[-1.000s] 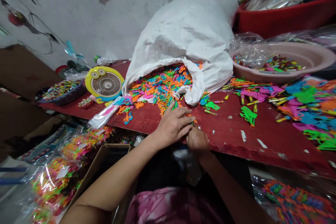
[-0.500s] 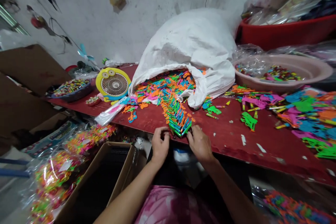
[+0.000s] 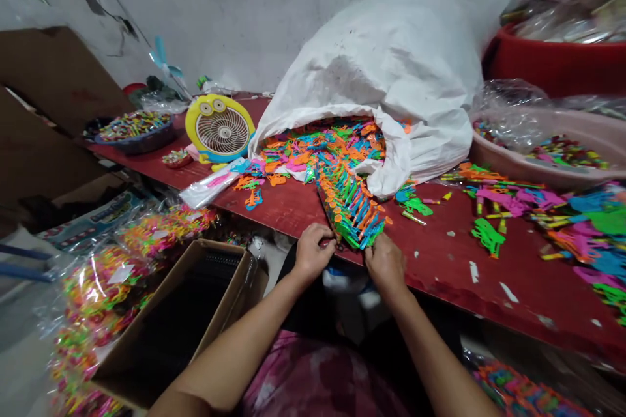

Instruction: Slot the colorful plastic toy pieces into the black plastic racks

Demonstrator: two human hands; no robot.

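A dark rack [image 3: 323,205] lies at the table's front edge, set with slanting rows of small plastic toy pieces [image 3: 351,202] in orange, green and blue. My left hand [image 3: 313,251] has its fingers curled at the rack's near left corner, thumb and forefinger close together. At the near right corner, my right hand [image 3: 386,264] grips the rack's end with bent fingers. Right behind the rack, a white sack [image 3: 391,52] lies on its side, spilling loose toy pieces [image 3: 293,153] of the same colours from its mouth.
On the red table [image 3: 430,260] stand a yellow fan [image 3: 222,130], a pink basin [image 3: 508,153] and a dark bowl [image 3: 141,137]. More plastic pieces [image 3: 596,228] are heaped at right. A cardboard box [image 3: 190,345] holding black items and clear bags [image 3: 105,280] of colourful pieces sit below left.
The rack's near end now looks raised and turned rightward, its dark left side showing. Both hands have moved with it, staying at its near corners. The camera view has shifted too.
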